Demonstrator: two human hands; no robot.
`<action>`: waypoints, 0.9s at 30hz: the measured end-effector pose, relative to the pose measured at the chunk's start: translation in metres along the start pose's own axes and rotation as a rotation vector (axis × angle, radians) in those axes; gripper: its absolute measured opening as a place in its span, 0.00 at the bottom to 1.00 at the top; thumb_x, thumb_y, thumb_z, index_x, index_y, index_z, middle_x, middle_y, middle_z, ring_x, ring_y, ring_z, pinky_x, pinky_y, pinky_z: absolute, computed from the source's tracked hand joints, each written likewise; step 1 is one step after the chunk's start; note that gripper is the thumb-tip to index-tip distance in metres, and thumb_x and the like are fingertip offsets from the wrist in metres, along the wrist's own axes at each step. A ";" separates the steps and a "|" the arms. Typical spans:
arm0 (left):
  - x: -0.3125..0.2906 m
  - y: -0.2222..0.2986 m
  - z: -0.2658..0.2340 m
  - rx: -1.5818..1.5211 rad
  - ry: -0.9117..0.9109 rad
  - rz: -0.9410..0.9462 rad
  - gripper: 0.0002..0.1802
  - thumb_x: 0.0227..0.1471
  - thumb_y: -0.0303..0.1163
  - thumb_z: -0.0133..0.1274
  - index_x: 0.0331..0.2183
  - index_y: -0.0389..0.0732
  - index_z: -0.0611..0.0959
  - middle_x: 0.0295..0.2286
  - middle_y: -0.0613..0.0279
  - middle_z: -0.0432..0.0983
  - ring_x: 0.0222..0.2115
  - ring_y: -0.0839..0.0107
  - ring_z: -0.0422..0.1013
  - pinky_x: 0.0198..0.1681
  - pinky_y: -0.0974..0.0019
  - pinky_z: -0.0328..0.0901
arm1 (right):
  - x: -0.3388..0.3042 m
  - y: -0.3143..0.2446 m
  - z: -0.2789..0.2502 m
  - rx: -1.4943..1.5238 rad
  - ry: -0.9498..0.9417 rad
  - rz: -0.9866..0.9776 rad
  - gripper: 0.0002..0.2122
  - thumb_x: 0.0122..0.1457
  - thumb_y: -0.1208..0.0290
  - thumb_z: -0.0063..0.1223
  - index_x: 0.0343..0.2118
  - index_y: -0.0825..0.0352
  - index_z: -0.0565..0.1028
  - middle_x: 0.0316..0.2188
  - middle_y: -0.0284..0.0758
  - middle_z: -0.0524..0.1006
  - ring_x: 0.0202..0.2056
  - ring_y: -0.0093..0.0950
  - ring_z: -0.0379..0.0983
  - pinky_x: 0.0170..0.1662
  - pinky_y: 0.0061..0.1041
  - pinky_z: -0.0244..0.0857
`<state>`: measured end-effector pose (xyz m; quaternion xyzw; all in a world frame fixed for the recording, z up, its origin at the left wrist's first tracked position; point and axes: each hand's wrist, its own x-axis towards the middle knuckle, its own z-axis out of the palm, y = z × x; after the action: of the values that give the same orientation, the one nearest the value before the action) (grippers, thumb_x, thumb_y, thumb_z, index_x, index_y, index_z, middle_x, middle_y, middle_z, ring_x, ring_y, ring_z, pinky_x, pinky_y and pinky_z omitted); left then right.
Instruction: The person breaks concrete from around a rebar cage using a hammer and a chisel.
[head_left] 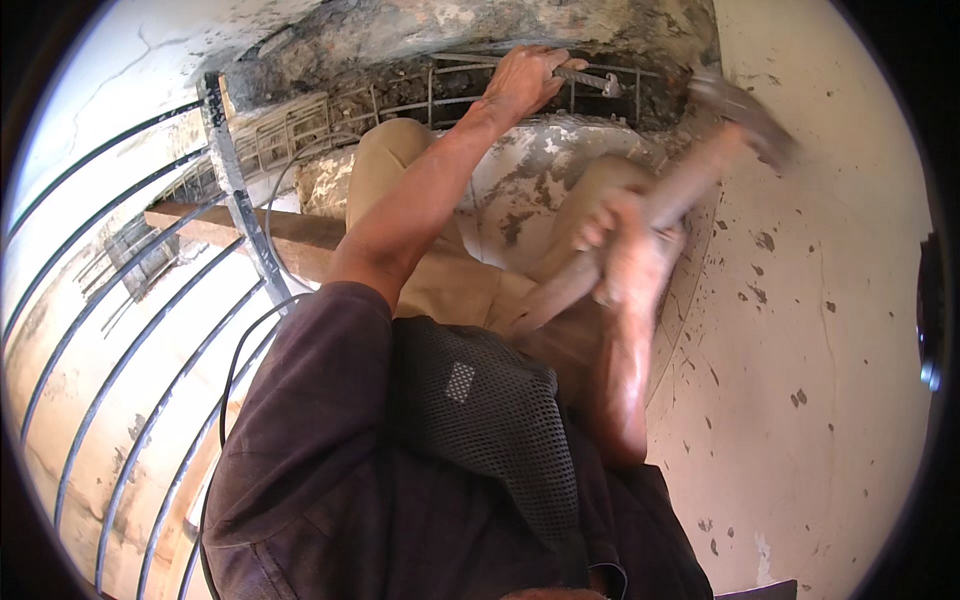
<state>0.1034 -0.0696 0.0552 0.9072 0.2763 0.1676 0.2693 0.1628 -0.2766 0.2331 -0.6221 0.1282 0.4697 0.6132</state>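
My left hand (528,82) is closed around a short steel chisel (592,79), a ribbed bar whose blunt, worn end sticks out to the right. It is held against the broken concrete (655,88) beside exposed reinforcing bars (430,95); the other end of the chisel is hidden. My right hand (635,245) grips the wooden handle of a hammer (690,185). The hammer slants up to the right, its metal head blurred by motion near the right wall, apart from the chisel.
At the left stands a metal grille (232,185) of dark curved bars. A wooden plank (250,232) runs behind it. A black cable (235,370) hangs beside my left arm. The spotted plaster wall (790,330) rises close on the right. My bent knees (395,145) are below the bars.
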 end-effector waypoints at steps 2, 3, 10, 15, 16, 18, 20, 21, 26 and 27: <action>-0.004 -0.005 -0.005 -0.067 -0.161 -0.044 0.22 0.49 0.24 0.56 0.48 0.49 0.83 0.40 0.48 0.79 0.42 0.46 0.73 0.49 0.50 0.69 | 0.006 -0.001 0.010 -0.034 -0.115 0.156 0.06 0.55 0.75 0.56 0.30 0.71 0.72 0.17 0.31 0.67 0.15 0.22 0.65 0.17 0.25 0.61; -0.016 -0.022 0.004 -0.033 -0.219 -0.080 0.22 0.50 0.24 0.55 0.48 0.49 0.83 0.40 0.47 0.79 0.42 0.45 0.73 0.48 0.50 0.69 | 0.005 -0.004 0.013 -0.051 -0.178 0.236 0.06 0.56 0.75 0.56 0.30 0.72 0.72 0.17 0.31 0.68 0.15 0.23 0.66 0.17 0.25 0.61; -0.010 -0.012 -0.019 -0.044 -0.315 -0.084 0.21 0.51 0.25 0.56 0.48 0.50 0.82 0.41 0.52 0.80 0.41 0.46 0.74 0.47 0.50 0.70 | -0.021 -0.041 -0.005 0.026 -0.129 0.050 0.07 0.54 0.74 0.59 0.33 0.67 0.72 0.17 0.31 0.68 0.15 0.22 0.66 0.17 0.27 0.61; -0.008 -0.010 -0.021 -0.036 -0.278 0.055 0.22 0.51 0.27 0.58 0.49 0.55 0.82 0.39 0.56 0.81 0.39 0.51 0.76 0.47 0.52 0.71 | -0.019 -0.057 -0.001 0.133 -0.057 0.009 0.07 0.54 0.76 0.56 0.34 0.66 0.71 0.18 0.31 0.66 0.16 0.22 0.64 0.18 0.26 0.60; -0.009 -0.012 -0.019 -0.027 -0.299 0.060 0.22 0.51 0.28 0.58 0.49 0.55 0.82 0.40 0.56 0.81 0.40 0.51 0.76 0.47 0.52 0.72 | -0.022 -0.055 -0.002 0.135 -0.065 0.030 0.06 0.55 0.76 0.56 0.34 0.66 0.71 0.18 0.31 0.66 0.16 0.22 0.64 0.18 0.26 0.60; -0.015 -0.016 -0.012 -0.011 -0.343 0.070 0.21 0.52 0.29 0.57 0.49 0.55 0.83 0.42 0.57 0.81 0.42 0.52 0.76 0.47 0.52 0.72 | -0.022 -0.047 0.000 0.113 -0.057 0.039 0.06 0.55 0.76 0.55 0.34 0.66 0.70 0.18 0.31 0.66 0.16 0.22 0.64 0.19 0.25 0.60; -0.016 -0.010 -0.005 0.036 -0.341 0.057 0.17 0.54 0.31 0.57 0.47 0.55 0.84 0.43 0.57 0.80 0.45 0.55 0.75 0.50 0.53 0.70 | -0.023 -0.028 0.006 0.063 -0.026 0.023 0.06 0.55 0.76 0.55 0.33 0.66 0.70 0.18 0.32 0.66 0.16 0.23 0.64 0.19 0.25 0.60; -0.016 -0.007 -0.002 0.065 -0.309 0.079 0.16 0.55 0.33 0.56 0.46 0.54 0.84 0.43 0.57 0.80 0.45 0.55 0.75 0.51 0.53 0.69 | -0.020 -0.012 0.007 0.089 -0.035 0.047 0.06 0.56 0.75 0.55 0.32 0.66 0.69 0.18 0.32 0.67 0.16 0.23 0.64 0.18 0.25 0.60; -0.025 -0.007 0.017 0.065 -0.399 0.074 0.16 0.54 0.34 0.56 0.47 0.52 0.84 0.42 0.60 0.80 0.47 0.57 0.73 0.53 0.55 0.67 | -0.005 0.014 0.006 0.059 -0.108 0.275 0.08 0.54 0.74 0.58 0.32 0.70 0.70 0.18 0.31 0.68 0.16 0.24 0.66 0.18 0.27 0.63; -0.031 -0.010 0.022 0.053 -0.384 0.068 0.15 0.57 0.38 0.53 0.46 0.52 0.84 0.41 0.58 0.81 0.47 0.57 0.73 0.53 0.54 0.66 | -0.005 0.008 0.005 0.086 -0.131 0.292 0.08 0.54 0.73 0.58 0.32 0.70 0.70 0.18 0.31 0.68 0.16 0.24 0.66 0.18 0.27 0.63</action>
<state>0.0847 -0.0891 0.0273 0.9381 0.1934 -0.0068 0.2873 0.1523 -0.2761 0.2323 -0.5381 0.1967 0.5874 0.5716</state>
